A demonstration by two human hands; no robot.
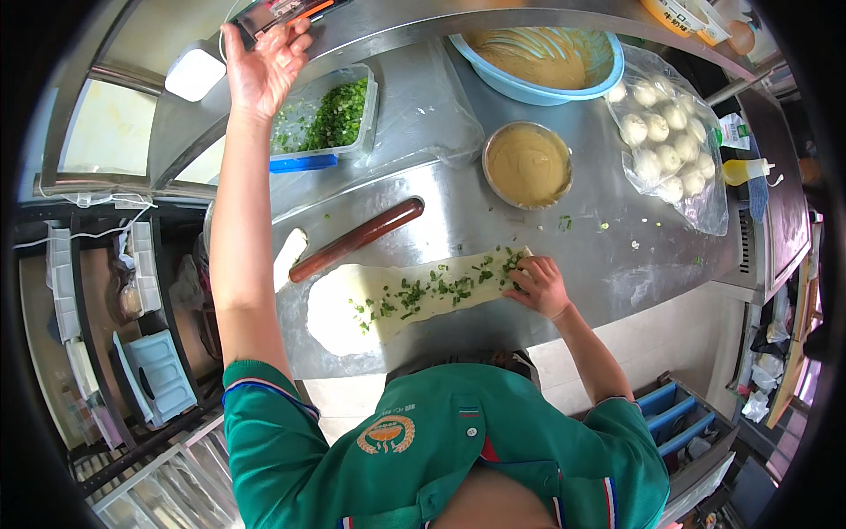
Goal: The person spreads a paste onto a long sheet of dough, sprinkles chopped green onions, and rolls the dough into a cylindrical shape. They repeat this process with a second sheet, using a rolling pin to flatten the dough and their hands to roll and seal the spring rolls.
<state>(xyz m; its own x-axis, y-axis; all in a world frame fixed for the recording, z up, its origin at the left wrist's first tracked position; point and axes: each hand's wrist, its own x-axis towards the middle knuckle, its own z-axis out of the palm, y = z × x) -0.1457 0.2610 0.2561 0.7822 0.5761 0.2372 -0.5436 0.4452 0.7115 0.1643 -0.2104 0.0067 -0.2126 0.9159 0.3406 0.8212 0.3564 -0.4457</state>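
Note:
A long, flattened strip of dough (433, 291) lies across the steel worktop, strewn with chopped green onions along most of its length. Its broad left end is bare. My right hand (543, 285) is at the strip's right end, thumb and fingers bent over it among the green onions; whether they pinch the dough is hidden. Raised at the upper left, my left hand (269, 66) has its palm showing and fingers apart, in front of a dark device (281, 18) on the shelf. A brown wooden rolling pin (357, 239) lies behind the dough, beside another dough piece (291, 256).
A clear tub of chopped green onions (337, 116) stands behind. Farther right are a metal bowl of tan paste (527, 165), a blue basin (545, 98) of similar mixture, and a bag of dough balls (667, 142). An overhead shelf edge (410, 41) crosses the top.

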